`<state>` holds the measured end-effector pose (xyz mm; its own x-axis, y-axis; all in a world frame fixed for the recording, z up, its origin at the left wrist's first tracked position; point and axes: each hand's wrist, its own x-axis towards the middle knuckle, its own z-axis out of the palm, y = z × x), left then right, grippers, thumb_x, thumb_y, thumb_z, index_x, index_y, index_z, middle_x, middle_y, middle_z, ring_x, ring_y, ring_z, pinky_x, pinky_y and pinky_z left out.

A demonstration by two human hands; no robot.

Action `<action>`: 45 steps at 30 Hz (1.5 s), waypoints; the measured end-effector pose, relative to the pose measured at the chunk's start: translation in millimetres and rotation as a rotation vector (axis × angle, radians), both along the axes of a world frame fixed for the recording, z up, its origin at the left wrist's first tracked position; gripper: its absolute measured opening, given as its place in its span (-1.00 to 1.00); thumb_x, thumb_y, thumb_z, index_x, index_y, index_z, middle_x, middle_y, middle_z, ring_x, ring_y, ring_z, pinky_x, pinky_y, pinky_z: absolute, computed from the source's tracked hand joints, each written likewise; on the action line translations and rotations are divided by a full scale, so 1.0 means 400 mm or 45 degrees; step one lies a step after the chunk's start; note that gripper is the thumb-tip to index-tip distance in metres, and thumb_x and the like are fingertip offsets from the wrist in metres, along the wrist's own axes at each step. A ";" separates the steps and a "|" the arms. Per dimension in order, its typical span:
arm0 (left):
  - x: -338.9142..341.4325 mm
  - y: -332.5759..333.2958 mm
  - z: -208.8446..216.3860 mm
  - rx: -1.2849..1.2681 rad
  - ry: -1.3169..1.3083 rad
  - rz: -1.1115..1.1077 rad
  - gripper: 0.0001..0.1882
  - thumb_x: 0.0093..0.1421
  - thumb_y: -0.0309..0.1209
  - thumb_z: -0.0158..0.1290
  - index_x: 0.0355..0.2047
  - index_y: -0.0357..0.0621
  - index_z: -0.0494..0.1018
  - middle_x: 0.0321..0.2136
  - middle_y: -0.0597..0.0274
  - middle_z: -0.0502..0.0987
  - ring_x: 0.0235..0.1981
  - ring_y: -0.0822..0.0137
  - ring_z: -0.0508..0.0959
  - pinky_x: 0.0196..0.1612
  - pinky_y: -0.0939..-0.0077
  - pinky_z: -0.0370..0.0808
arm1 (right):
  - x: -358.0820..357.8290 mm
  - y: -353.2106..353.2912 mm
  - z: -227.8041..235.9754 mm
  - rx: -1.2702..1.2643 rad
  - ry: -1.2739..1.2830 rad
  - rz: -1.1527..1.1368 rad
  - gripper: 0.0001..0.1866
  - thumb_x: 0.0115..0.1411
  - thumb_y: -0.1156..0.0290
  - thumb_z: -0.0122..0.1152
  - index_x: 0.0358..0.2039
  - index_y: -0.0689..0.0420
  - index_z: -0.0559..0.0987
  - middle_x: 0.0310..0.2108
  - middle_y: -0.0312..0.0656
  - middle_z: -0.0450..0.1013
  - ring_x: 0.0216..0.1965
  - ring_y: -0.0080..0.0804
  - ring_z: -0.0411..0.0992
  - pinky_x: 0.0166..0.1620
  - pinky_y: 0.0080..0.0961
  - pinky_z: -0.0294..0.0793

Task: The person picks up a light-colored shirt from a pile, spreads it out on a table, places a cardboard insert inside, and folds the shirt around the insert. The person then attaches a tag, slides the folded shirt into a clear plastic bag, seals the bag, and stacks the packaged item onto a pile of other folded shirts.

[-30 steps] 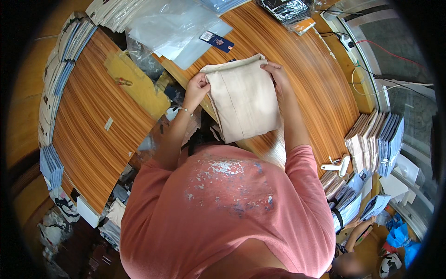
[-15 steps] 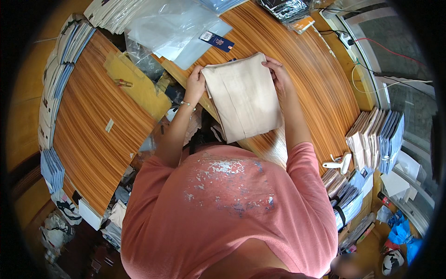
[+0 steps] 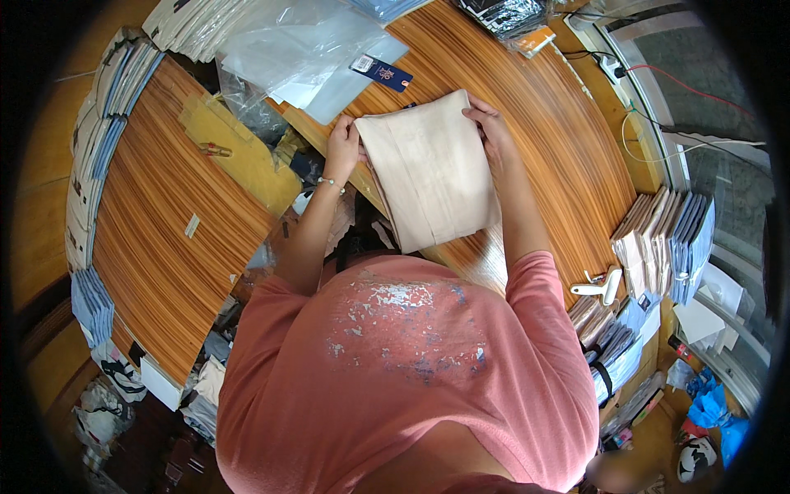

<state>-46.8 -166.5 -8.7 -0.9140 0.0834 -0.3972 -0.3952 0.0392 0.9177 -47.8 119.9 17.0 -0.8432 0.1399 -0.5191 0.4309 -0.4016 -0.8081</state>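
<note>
A folded beige garment point(image 3: 432, 173) lies at the near edge of the wood-grain table, its lower part reaching toward my body. My left hand point(image 3: 344, 144) grips its upper left corner, with the fingers partly hidden behind the cloth. At the upper right corner my right hand point(image 3: 487, 123) is closed on the edge, some fingertips tucked out of sight. Just beyond the garment a dark blue hang tag point(image 3: 381, 72) rests by clear plastic bags point(image 3: 304, 58).
Folded garments stand in stacks at the left edge point(image 3: 92, 305) and right point(image 3: 658, 243). A white-handled lint roller or scraper point(image 3: 599, 288) lies at the table's right edge. A yellow sheet point(image 3: 239, 152) covers part of the left table, and a gap with loose items separates the two tabletops.
Hardly anything differs. My left hand has shifted slightly at the garment's corner, and the cloth's top edge sits a touch higher. Both hands keep their hold.
</note>
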 end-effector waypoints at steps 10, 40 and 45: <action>0.010 0.024 0.070 0.025 0.095 0.009 -0.74 0.23 -0.26 -0.07 -0.31 -0.25 0.28 -0.60 0.21 0.47 -0.70 0.45 0.48 -0.69 0.56 0.42 | -0.010 -0.003 -0.042 0.184 0.108 -0.013 -0.63 -0.06 0.66 0.22 -0.15 0.29 0.51 -0.37 -0.21 0.50 -0.40 -0.52 0.45 -0.28 -0.63 0.44; -0.007 -0.011 0.018 -0.190 0.188 -0.263 -0.72 0.06 -0.28 0.13 -0.52 -0.27 0.37 -0.68 0.22 0.47 -0.71 0.38 0.46 -0.61 0.56 0.38 | -0.007 -0.018 -0.065 0.627 0.187 -0.029 -0.65 -0.07 0.55 0.32 -0.21 0.25 0.50 -0.57 -0.43 0.33 -0.55 -0.65 0.25 -0.48 -0.70 0.26; -0.027 -0.001 0.094 -1.114 0.692 -0.257 -0.74 -0.05 -0.30 0.17 -0.49 -0.21 0.39 -0.44 0.09 0.52 -0.44 0.09 0.53 -0.34 0.26 0.45 | -0.014 -0.091 0.028 1.683 -0.150 0.172 -0.57 -0.08 0.29 0.31 -0.18 0.17 0.49 -0.35 -0.11 0.52 -0.29 -0.25 0.48 -0.29 -0.40 0.42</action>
